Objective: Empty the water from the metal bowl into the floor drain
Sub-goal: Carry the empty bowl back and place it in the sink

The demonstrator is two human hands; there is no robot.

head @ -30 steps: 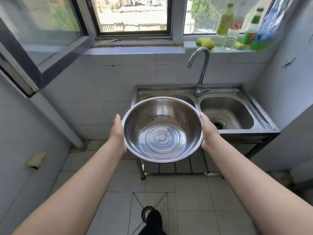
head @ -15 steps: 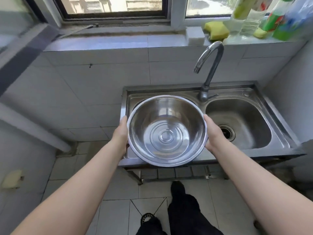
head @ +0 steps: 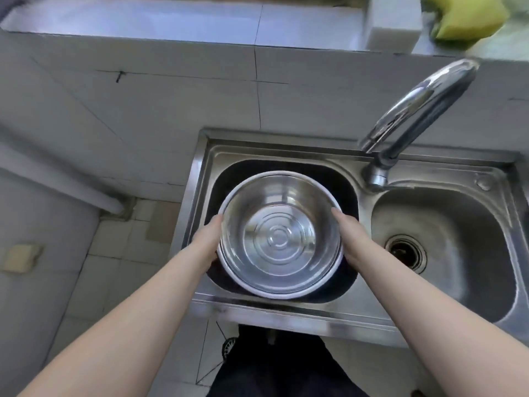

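The round metal bowl (head: pixel 279 236) hangs level over the left basin of a steel double sink (head: pixel 289 313). My left hand (head: pixel 207 240) grips its left rim and my right hand (head: pixel 350 239) grips its right rim. I see ringed grooves on the bowl's bottom; whether water lies in it I cannot tell. The floor drain (head: pixel 229 346) shows as a small round grate on the tiled floor below the sink's front edge, partly hidden by a dark trouser leg (head: pixel 274 365).
A curved chrome tap (head: pixel 412 116) stands between the basins, spout toward the left one. The right basin (head: pixel 446 247) has an open strainer. A yellow sponge (head: pixel 472 18) lies on the window ledge. A grey pipe (head: pixel 57 179) runs down the left wall.
I have stepped closer and my view has tilted down. The bowl has moved forward and down, from in front of the sink to over the left basin, still in both hands.
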